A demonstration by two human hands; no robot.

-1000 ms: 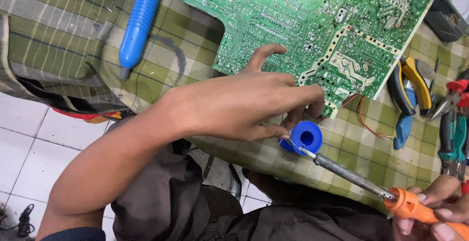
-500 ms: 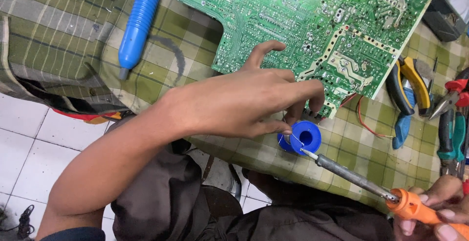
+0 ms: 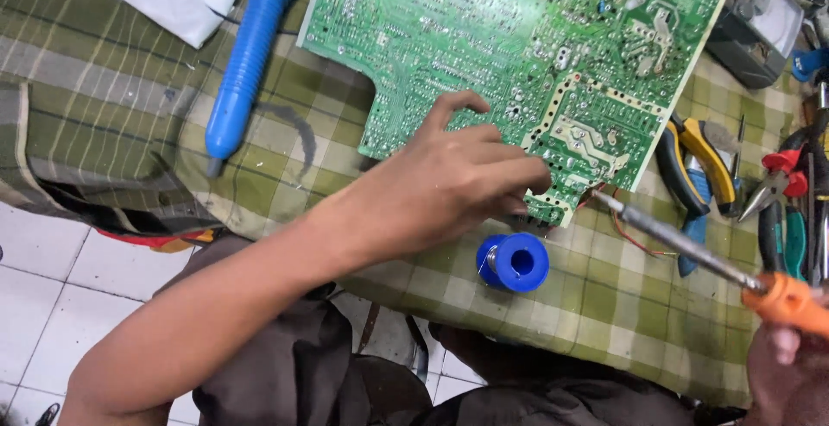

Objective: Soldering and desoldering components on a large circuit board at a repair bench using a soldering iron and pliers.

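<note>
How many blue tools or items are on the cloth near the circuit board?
2: a blue desoldering pump lying left of the circuit board, and a blue solder spool just below the left hand. Others may hide among the pliers at right.

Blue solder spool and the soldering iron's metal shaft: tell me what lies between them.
Only bare checked cloth lies between the blue solder spool and the soldering iron's metal shaft, as the head view shows; a thin red wire curls just under the shaft.

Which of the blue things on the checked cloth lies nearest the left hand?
The small blue solder spool, lying just below the left hand by the circuit board's lower edge. The long blue desoldering pump lies farther off, at the upper left.
</note>
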